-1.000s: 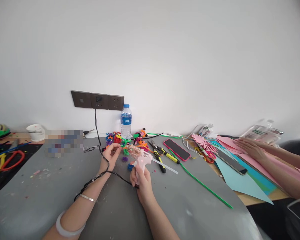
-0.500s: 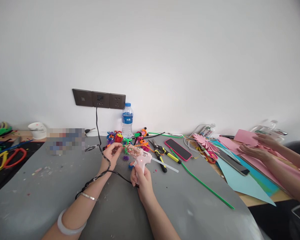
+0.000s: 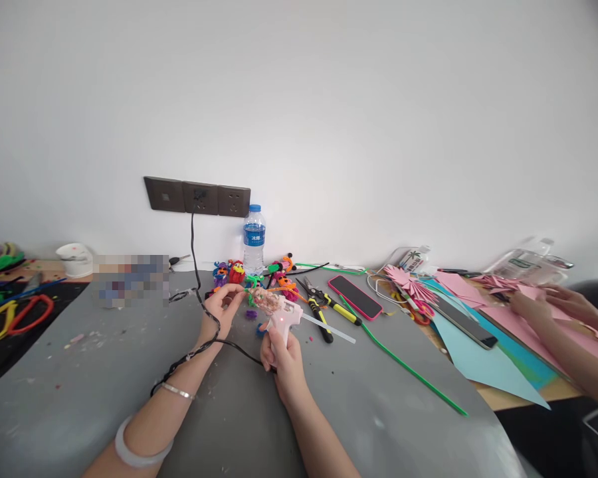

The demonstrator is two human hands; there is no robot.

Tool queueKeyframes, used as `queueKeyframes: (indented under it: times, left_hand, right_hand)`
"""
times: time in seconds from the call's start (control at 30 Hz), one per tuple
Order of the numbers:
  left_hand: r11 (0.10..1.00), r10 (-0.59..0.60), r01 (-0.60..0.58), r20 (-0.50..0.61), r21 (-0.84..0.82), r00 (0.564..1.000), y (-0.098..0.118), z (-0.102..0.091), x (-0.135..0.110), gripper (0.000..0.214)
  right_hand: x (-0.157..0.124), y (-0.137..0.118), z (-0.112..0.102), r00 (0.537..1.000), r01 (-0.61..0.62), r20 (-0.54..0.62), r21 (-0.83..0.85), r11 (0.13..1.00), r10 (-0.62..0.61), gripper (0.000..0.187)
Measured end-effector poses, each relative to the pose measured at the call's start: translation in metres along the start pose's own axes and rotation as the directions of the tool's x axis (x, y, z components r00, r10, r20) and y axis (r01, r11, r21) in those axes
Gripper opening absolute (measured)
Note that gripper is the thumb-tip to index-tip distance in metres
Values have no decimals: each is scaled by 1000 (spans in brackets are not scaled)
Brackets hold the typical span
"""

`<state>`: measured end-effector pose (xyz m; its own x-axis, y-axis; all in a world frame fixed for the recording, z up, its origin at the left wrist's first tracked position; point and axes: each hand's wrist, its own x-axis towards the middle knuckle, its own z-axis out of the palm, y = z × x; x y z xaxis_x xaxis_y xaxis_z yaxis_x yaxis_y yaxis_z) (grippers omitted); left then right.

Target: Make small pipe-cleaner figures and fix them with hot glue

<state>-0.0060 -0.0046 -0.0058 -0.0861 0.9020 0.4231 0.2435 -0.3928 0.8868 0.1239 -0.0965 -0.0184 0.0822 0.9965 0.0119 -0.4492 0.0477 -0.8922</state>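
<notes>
My right hand (image 3: 282, 358) is wrapped round the grip of a pink glue gun (image 3: 285, 318), a clear glue stick (image 3: 329, 328) jutting from its back. The gun's nozzle points left at a small fuzzy craft piece (image 3: 263, 299) that my left hand (image 3: 220, 307) pinches by the fingertips. The gun's black cord (image 3: 194, 252) runs over my left forearm up to the wall sockets (image 3: 198, 197). Both hands hover just above the grey table cover (image 3: 80, 372).
Behind the hands are pipe-cleaner figures (image 3: 234, 272), a water bottle (image 3: 254, 238), yellow-handled pliers (image 3: 323, 309), a pink-cased phone (image 3: 355, 297) and a long green pipe cleaner (image 3: 403, 368). At the right another person's hands (image 3: 543, 302) rest on pink paper (image 3: 553, 325). Coloured pipe cleaners (image 3: 10, 312) lie at the far left.
My hands barely moved. The other person's hands at the right lifted a pink sheet, then drew back to the right and set it down.
</notes>
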Motion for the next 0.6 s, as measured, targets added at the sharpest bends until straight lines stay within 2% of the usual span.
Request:
queueKeyframes:
  times: [0.6]
  left_hand:
    - [1000,4,-4,-19,-13,1000,-1,-1,-1,22]
  right_hand:
    - [0,1,0,1000,10,-7,-13,1000,-10,41]
